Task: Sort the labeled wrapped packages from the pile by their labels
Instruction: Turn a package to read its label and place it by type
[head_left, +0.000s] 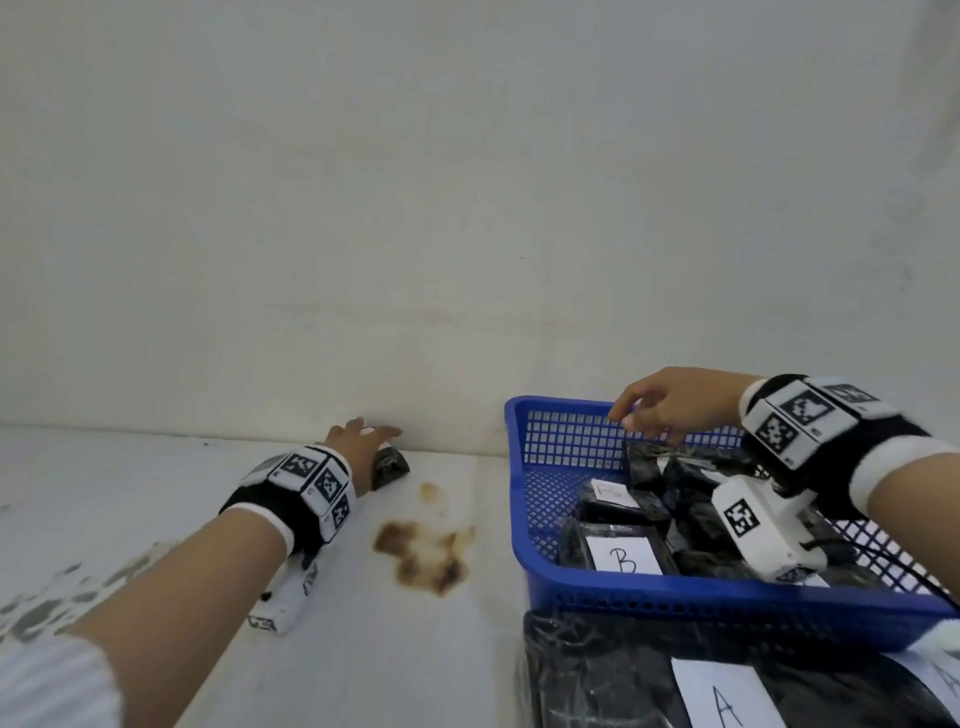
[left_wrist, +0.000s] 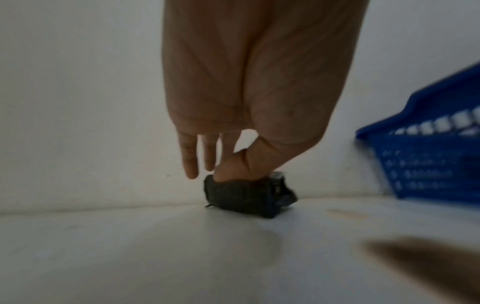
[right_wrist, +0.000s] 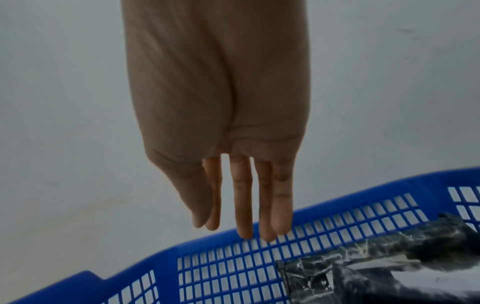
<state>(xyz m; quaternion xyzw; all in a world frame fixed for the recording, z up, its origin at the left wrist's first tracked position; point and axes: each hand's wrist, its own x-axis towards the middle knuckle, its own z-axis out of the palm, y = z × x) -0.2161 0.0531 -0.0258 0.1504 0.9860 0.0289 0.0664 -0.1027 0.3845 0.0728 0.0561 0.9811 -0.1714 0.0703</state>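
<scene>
Near: packages marked A (head_left: 727, 696). Middle: blue basket (head_left: 675, 590) holding the pile (head_left: 628, 558), directly below the right hand (head_left: 670, 402), grip spread, empty. Far left: left hand (head_left: 358, 441) pinching a small package (head_left: 389, 467) on the counter (head_left: 389, 649).

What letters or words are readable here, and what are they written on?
"B": white label on a black package in the blue basket.
"A": white label on a black package in front of the basket.
Label on another basket package: too blurred to read.
Right-edge label: cut off.
</scene>
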